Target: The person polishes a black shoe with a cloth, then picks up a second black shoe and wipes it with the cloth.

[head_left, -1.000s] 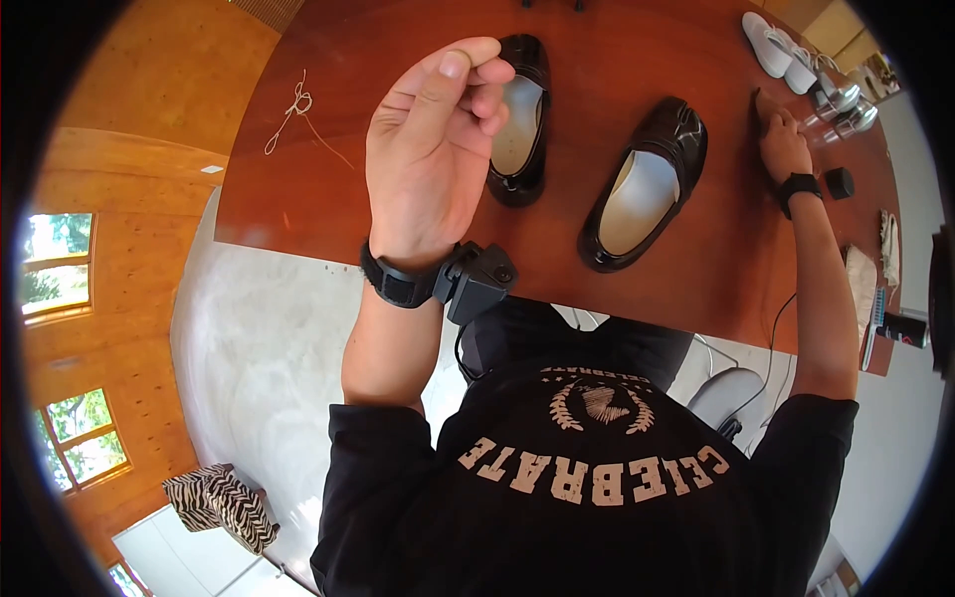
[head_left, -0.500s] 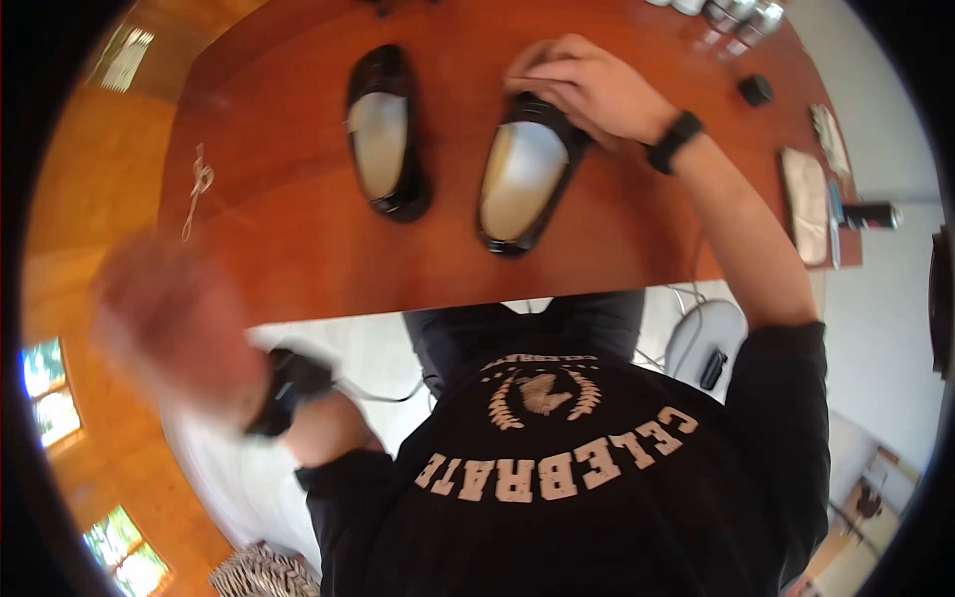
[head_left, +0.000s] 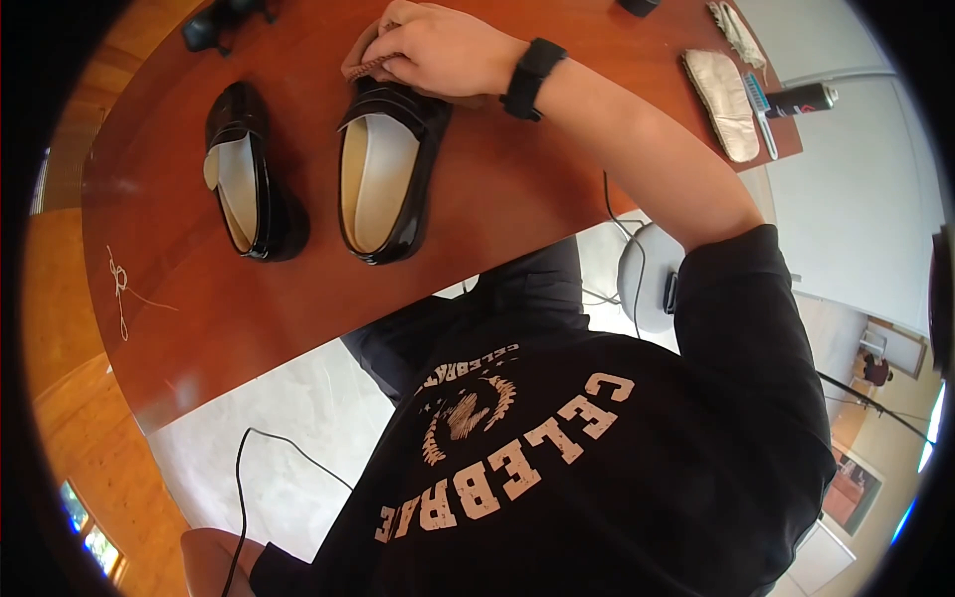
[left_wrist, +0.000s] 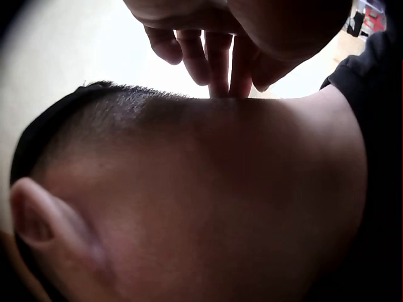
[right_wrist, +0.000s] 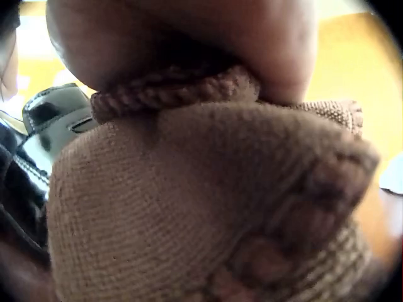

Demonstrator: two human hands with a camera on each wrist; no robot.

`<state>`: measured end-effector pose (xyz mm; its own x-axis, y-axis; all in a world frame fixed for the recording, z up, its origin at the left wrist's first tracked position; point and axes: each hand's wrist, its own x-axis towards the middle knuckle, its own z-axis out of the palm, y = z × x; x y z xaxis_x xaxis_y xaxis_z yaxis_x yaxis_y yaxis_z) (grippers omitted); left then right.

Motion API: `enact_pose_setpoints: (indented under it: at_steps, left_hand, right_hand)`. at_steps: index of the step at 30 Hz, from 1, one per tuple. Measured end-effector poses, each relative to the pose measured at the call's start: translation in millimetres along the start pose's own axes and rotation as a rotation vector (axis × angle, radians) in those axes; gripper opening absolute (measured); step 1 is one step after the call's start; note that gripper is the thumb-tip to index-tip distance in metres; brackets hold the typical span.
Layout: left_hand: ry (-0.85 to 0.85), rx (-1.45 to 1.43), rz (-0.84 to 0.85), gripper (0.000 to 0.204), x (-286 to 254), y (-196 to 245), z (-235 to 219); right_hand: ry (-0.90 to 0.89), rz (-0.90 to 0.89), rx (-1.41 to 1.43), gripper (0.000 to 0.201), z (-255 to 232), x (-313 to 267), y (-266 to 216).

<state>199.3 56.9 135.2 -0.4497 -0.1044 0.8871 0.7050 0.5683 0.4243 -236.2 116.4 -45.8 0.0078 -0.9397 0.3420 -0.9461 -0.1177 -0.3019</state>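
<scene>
My right hand [head_left: 448, 52] grips a brown ribbed cloth [right_wrist: 157, 195] at the toe of the right-hand black loafer [head_left: 383, 189]. In the head view the cloth shows only as a strip beside the fingers, and it covers the loafer's front end. The other black loafer [head_left: 239, 189] stands to its left on the table, its light insole partly raised at one side. My left hand [left_wrist: 277, 28] is up behind the neck, with loosely extended fingers [left_wrist: 218, 60] reaching the skin there; it holds nothing visible. Only that arm's elbow shows in the head view.
A knotted string [head_left: 119, 284] lies at the table's left edge. A black object [head_left: 214, 28] stands at the far left. On the right are a beige pad [head_left: 724, 104], a blue brush [head_left: 761, 109], a spray can [head_left: 801, 99] and a pale cloth [head_left: 736, 35]. Cables hang below the table edge.
My right hand has come from the table's right side to the right-hand loafer's toe with the brown cloth. The left hand has swung from over the table up to the neck. The head view has shifted.
</scene>
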Motion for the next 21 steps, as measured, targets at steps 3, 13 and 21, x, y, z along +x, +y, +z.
enact_pose_setpoints:
  at_steps: [3,13,21]
  left_hand:
    - [0.007,-0.041,-0.063,0.009,-5.6,-10.2,3.4]
    - [0.004,-0.076,-0.145,0.008,-10.2,-11.0,7.8]
    - [0.003,-0.09,-0.167,0.008,-11.9,-7.6,8.8]
  right_hand:
    - [0.044,0.121,0.002,0.032,-2.7,-1.5,2.6]
    - [0.019,0.129,0.121,0.036,-9.9,-5.0,-10.4]
    - [0.018,0.162,0.13,0.035,-15.6,-11.3,-6.8]
